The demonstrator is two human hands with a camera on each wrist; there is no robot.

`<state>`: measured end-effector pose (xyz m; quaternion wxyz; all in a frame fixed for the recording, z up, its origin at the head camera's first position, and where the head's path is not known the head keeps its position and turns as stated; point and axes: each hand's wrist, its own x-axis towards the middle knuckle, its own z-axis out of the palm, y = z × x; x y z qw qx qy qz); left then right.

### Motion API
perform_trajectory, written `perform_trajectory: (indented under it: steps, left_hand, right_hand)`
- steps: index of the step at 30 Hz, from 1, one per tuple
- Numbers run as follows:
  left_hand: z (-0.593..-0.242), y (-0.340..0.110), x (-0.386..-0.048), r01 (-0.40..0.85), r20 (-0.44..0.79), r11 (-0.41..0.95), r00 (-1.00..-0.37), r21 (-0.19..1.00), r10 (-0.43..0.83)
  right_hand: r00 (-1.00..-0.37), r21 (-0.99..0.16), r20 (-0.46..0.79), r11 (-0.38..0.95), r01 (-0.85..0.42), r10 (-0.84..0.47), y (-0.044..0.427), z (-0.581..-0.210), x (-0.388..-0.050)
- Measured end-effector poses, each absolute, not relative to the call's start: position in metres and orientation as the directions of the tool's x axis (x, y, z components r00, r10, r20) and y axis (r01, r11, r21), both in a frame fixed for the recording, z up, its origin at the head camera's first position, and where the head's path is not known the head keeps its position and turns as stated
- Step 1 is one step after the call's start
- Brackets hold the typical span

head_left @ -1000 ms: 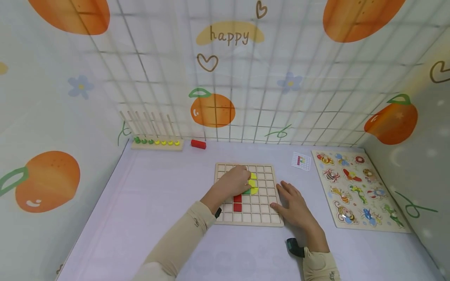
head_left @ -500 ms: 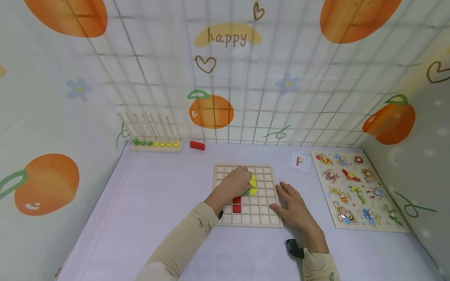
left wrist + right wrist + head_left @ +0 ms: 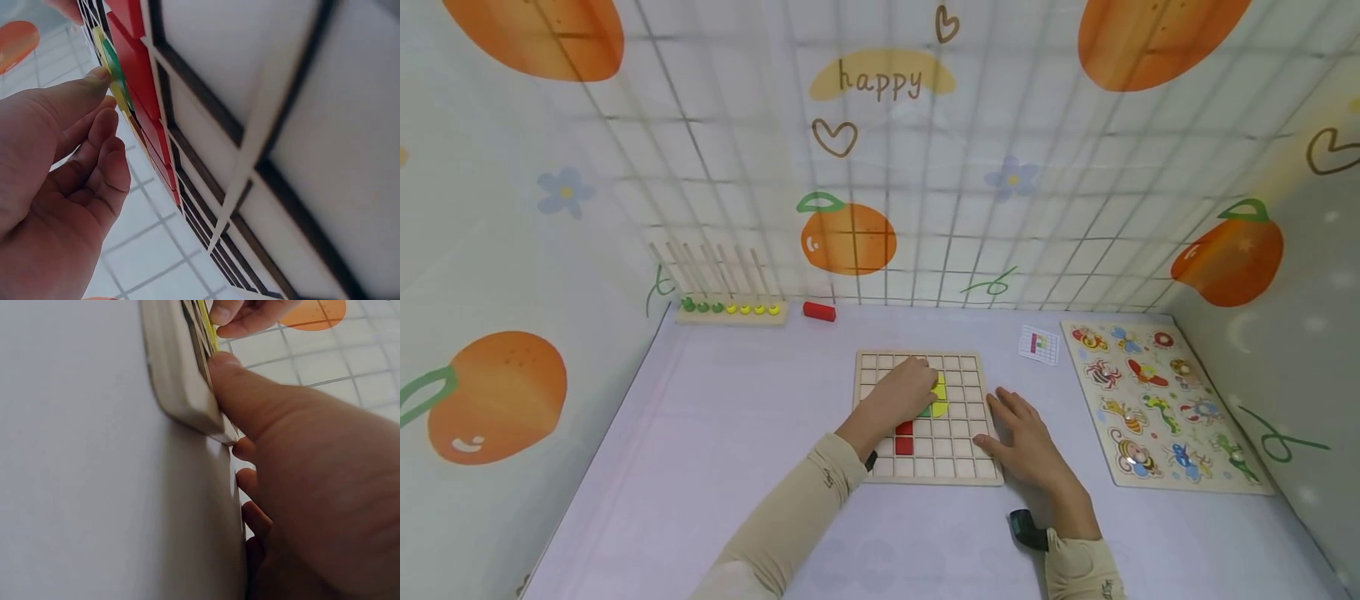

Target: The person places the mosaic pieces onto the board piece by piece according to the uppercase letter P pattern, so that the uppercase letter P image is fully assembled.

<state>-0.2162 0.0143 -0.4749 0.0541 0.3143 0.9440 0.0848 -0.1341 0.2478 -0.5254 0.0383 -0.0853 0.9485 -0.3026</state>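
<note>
A wooden grid board (image 3: 928, 481) lies flat on the table. On it sit red tiles (image 3: 904, 446), a green tile (image 3: 926, 412) and yellow tiles (image 3: 941, 390). My left hand (image 3: 895, 395) reaches over the board, thumb and index finger at a yellow tile (image 3: 100, 47), which they seem to pinch; the other fingers curl loosely below. The left hand hides part of the red column in the head view. My right hand (image 3: 1032, 446) rests at the board's right edge, its thumb on the rim and its other fingers extended beside the board.
Back left stands a peg rack (image 3: 732, 314) with green and yellow beads, beside a red block (image 3: 819, 312). A small pattern card (image 3: 1039, 344) lies behind the board's right corner. An insect puzzle board (image 3: 1163, 408) occupies the right side. Printed curtains enclose the table.
The yellow tiles' right edges now line up more evenly beneath my left hand, which has barely shifted. My right hand stays at the board's edge. The head view has drifted slightly.
</note>
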Motion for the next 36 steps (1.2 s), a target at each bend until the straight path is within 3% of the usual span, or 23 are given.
perform_trajectory:
  steps: [12, 36]
  left_hand:
    - [-0.473, 0.008, -0.219, 0.535, -0.043, 0.786, -0.818, 0.308, 0.574]
    - [-0.477, 0.002, -0.216, 0.529, -0.047, 0.794, -0.823, 0.3, 0.566]
  right_hand:
    - [-0.983, -0.571, -0.036, 0.811, -0.127, -0.179, 0.246, -0.526, -0.134]
    - [-0.983, -0.575, -0.037, 0.808, -0.124, -0.177, 0.243, -0.527, -0.135]
